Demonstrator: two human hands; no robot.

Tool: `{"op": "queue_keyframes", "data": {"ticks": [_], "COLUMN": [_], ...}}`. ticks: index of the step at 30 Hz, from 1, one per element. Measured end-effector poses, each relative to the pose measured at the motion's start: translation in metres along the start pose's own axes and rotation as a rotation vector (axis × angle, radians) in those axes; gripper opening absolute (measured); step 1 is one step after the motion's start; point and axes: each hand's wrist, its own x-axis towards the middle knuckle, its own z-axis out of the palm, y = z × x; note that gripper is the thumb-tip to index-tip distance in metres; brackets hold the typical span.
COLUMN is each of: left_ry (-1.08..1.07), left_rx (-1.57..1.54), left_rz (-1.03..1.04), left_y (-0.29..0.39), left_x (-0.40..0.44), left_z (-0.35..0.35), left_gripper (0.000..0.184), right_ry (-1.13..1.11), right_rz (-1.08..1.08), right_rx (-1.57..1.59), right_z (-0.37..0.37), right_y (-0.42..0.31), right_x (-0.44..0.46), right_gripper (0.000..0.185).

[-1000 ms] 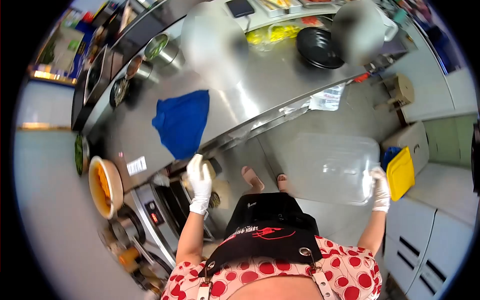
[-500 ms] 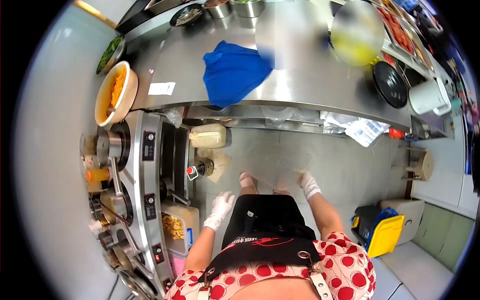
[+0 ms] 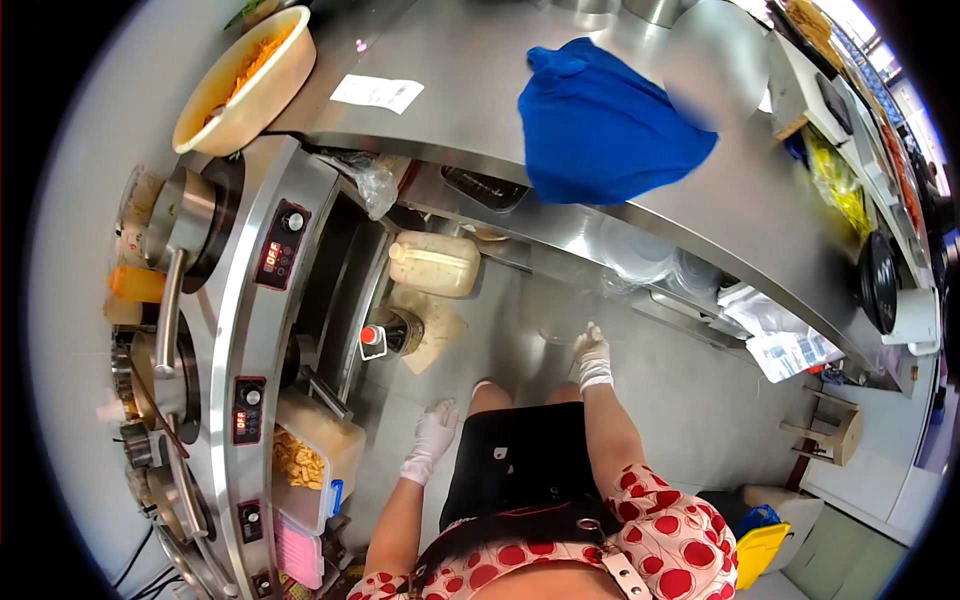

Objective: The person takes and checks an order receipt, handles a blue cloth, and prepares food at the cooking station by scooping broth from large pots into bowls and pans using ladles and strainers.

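Observation:
My right hand (image 3: 593, 358), in a thin white glove, hangs ahead of my body with its fingers pinched. It grips the edge of a round, see-through plastic bowl (image 3: 556, 312), so faint against the floor that its exact shape is hard to make out. My left hand (image 3: 433, 438), also gloved, hangs at my side, fingers loosely extended and holding nothing. Nearest to it are a dark bottle with a red cap (image 3: 402, 332) and a clear bin of yellowish pieces (image 3: 300, 460). A blue cloth (image 3: 610, 125) lies on the steel counter (image 3: 450, 60).
Left stands a row of induction hobs (image 3: 245, 330) with pots, handles sticking out. A cream tub of orange shreds (image 3: 245, 85) sits at the corner. A yellowish jug (image 3: 435, 265) is on the floor; clear lids (image 3: 640, 250) lie on the under-counter shelf. A wooden stool (image 3: 830, 430) stands right.
My view has turned left and come closer to the hobs and counter. My right hand, with the clear bowl, is nearer the counter and further in front of me. The left stays low and empty.

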Motion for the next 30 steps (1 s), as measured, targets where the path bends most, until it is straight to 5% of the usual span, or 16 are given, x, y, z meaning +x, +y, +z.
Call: {"op": "queue_keyframes", "data": {"ticks": [5,8,9,12,17,20,22,24,28,30], "left_ry": [-0.019,-0.050,-0.065,-0.125,-0.127,-0.139,-0.188,-0.198,-0.148,-0.108], "left_rx": [-0.008,0.019,0.017,0.004,0.014,0.024,0.026,-0.020,0.031,0.045], "left_rz": [-0.021,-0.040,-0.047,-0.078,-0.013,-0.032,-0.094,-0.009,0.255,0.316], "left_y": [-0.030,-0.033,-0.030,-0.008,0.017,0.043,0.076,0.107,0.080,0.073], "left_x": [0.018,0.009,0.007,-0.002,-0.012,-0.003,0.009,0.025,0.060,0.076], "left_z": [0.015,0.011,0.007,-0.019,-0.066,-0.101,-0.130,-0.154,-0.117,-0.098], "left_gripper": [0.028,0.029,0.029,0.031,0.032,0.034,0.034,0.037,0.037,0.036], "right_ry": [-0.056,0.453,0.401,-0.121,-0.220,-0.605,-0.657,-0.540,-0.055,-0.064], "right_rz": [-0.118,0.039,-0.017,0.279,0.277,-0.228,-0.836,-1.388,-1.737,-1.637], "right_rx": [-0.061,-0.462,-0.651,-0.686,-1.334,-1.376,-1.616,-1.501,-1.498,-1.633], "right_z": [0.037,0.060,0.045,0.010,0.108,0.186,0.265,0.323,0.391,0.411], "right_y": [0.009,0.006,0.015,0.028,0.028,0.006,-0.036,-0.077,-0.146,-0.155], "right_x": [0.051,0.026,0.032,0.019,-0.144,-0.244,-0.317,-0.337,-0.278,-0.228], "right_gripper": [0.036,0.041,0.041,0.037,0.033,0.027,0.028,0.029,0.061,0.077]}}
